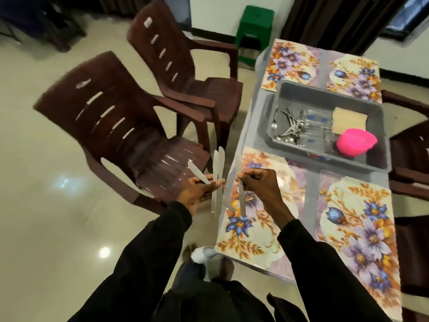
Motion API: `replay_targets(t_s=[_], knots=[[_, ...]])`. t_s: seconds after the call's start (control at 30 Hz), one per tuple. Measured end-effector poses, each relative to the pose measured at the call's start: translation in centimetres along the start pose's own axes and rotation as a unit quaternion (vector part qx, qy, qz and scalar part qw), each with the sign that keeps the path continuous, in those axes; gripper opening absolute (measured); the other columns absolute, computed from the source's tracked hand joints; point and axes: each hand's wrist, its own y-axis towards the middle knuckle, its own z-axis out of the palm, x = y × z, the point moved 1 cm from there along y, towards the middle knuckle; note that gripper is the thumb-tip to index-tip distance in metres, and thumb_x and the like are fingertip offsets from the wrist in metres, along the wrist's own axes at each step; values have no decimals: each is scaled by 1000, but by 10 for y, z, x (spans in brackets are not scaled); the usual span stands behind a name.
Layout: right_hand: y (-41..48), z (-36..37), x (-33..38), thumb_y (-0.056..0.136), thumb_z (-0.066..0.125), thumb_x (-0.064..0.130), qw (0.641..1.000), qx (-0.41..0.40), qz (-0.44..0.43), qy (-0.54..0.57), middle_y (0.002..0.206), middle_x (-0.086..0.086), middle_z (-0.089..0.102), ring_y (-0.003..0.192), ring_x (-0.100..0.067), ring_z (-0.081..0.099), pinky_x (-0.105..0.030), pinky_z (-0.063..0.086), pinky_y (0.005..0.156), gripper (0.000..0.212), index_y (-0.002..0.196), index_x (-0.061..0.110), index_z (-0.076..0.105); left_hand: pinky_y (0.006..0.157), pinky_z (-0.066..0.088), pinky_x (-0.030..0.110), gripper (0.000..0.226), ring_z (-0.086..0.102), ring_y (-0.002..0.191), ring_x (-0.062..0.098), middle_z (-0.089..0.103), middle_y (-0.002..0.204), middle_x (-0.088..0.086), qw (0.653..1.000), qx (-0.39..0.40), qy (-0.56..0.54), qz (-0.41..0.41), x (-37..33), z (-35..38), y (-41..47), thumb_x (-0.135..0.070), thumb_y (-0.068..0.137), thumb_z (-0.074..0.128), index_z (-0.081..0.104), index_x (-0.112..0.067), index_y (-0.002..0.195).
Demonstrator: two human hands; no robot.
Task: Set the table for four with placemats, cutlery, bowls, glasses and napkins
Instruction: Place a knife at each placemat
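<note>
Near-left edge of worktop (311, 189), open floor (46, 205) to the left: left hand (197, 194) is gripping three knives (218, 168), fingers curled; right hand (260, 184) is pinching one knife (241, 198).

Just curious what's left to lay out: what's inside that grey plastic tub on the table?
Inside the grey plastic tub: a heap of metal forks and spoons, clear glasses with blue dots, a tan napkin stack and bright pink bowls. Whatever lies beneath them is covered.

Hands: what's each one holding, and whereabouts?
Left hand grips three knives around their middles; right hand pinches one knife by its top end.
</note>
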Motion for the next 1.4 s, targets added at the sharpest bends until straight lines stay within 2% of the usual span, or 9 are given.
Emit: replay_targets(t_s=[0.13, 0.23, 0.37, 0.67, 0.87, 1.0, 1.17, 1.23, 1.4], knots=[[7, 60, 30, 86, 78, 6, 998, 69, -1, -6, 86, -12, 78, 78, -25, 73, -36, 63, 74, 6, 91, 9, 77, 91, 58, 40, 33, 74, 102, 30, 76, 108, 17, 997, -35, -56, 36, -26, -56, -20, 0, 82, 78, 71, 0, 114], [14, 119, 49, 83, 81, 4, 995, 101, 5, -16, 86, -13, 77, 77, -25, 72, -35, 62, 73, 11, 91, 8, 75, 79, 62, 34, 35, 75, 97, 29, 76, 109, 18, 993, -67, -79, 52, -45, -110, -31, 0, 85, 76, 69, 1, 119], [23, 221, 67, 79, 84, 5, 992, 123, 29, -26, 87, -14, 78, 78, -28, 75, -39, 61, 73, 16, 90, 10, 74, 96, 58, 42, 42, 74, 102, 30, 75, 112, 17, 992, -82, -59, 77, -76, -199, -45, -7, 82, 79, 68, 2, 122], [15, 461, 111, 79, 86, 13, 981, 186, 23, -48, 91, -11, 78, 89, -30, 76, -53, 60, 86, 25, 100, 6, 75, 89, 61, 39, 37, 76, 95, 29, 77, 106, 14, 983, -149, -44, 92, -158, -404, -84, -8, 83, 80, 70, 2, 117], [32, 589, 149, 80, 84, 8, 975, 216, 19, -51, 87, -7, 79, 85, -26, 77, -39, 63, 77, 17, 94, 10, 74, 85, 62, 39, 42, 75, 95, 34, 76, 106, 19, 974, -176, -72, 119, -216, -514, -98, -9, 78, 84, 70, 3, 115], [63, 660, 172, 80, 83, 5, 972, 231, 11, -37, 87, -7, 78, 78, -17, 76, -23, 59, 64, 22, 99, 3, 73, 90, 60, 41, 38, 75, 96, 34, 76, 106, 19, 970, -195, -75, 126, -256, -574, -81, -7, 82, 81, 70, 5, 116], [126, 745, 191, 78, 85, 6, 969, 244, 9, -31, 88, -12, 78, 83, -26, 77, -35, 63, 73, 21, 96, 1, 74, 83, 62, 35, 38, 75, 95, 32, 76, 106, 18, 969, -205, -66, 123, -315, -642, -31, -9, 84, 80, 68, 5, 118], [154, 774, 201, 79, 84, 5, 970, 241, 17, -26, 86, -11, 78, 82, -25, 77, -34, 63, 72, 19, 94, 1, 74, 81, 62, 34, 37, 75, 96, 33, 76, 106, 18, 970, -202, -60, 119, -343, -665, -9, -8, 84, 79, 69, 5, 117], [236, 840, 231, 82, 82, 7, 977, 207, 30, -27, 90, -13, 78, 81, -27, 77, -35, 63, 73, 23, 100, -3, 73, 90, 60, 43, 33, 75, 96, 35, 76, 105, 20, 974, -195, -45, 103, -425, -713, 52, -6, 84, 79, 70, 5, 114]])
